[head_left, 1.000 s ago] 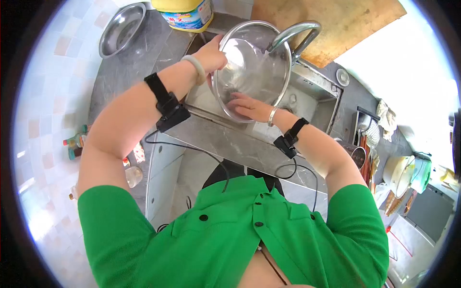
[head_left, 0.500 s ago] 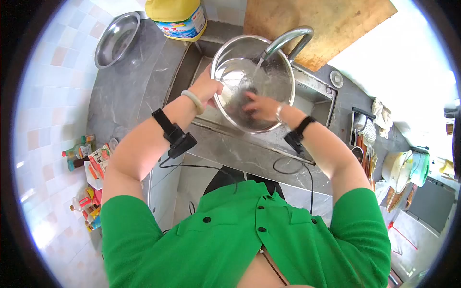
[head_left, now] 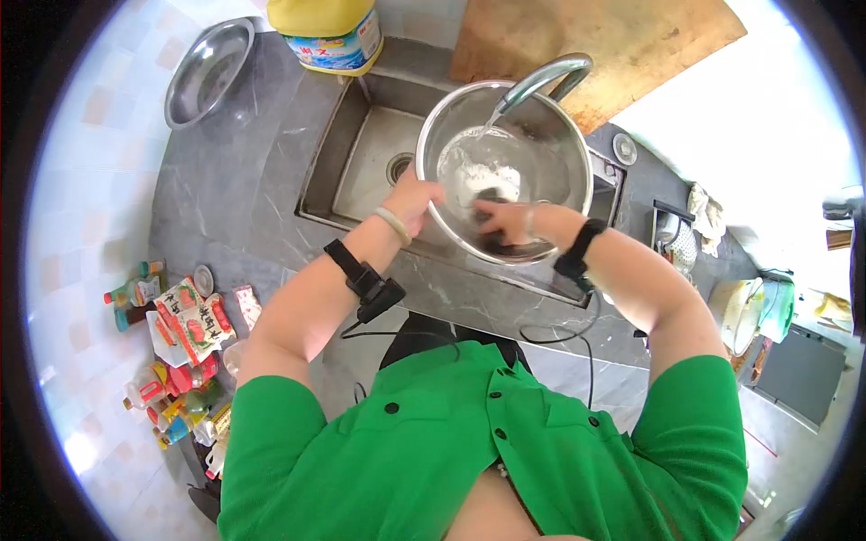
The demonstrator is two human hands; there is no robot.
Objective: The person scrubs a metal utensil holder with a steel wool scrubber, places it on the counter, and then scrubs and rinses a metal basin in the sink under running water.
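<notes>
A large stainless steel bowl is tilted over the sink, with water from the curved faucet running into it. My left hand is closed on the bowl's left rim. Inside the bowl, my right hand presses a dark, rounded scouring pad against the lower wall. Motion blurs the pad and the fingers, so its exact texture is unclear. Water shines in the bottom of the bowl.
A second metal bowl leans at the back left, by a yellow detergent jug. Behind the faucet stands a wooden board. Bottles and packets crowd the left counter. A utensil holder sits at right.
The bowl has shifted right and slightly toward me, uncovering the left sink basin and its drain. Both hands moved with it, the right one lower along the inner wall. The view has shifted slightly.
</notes>
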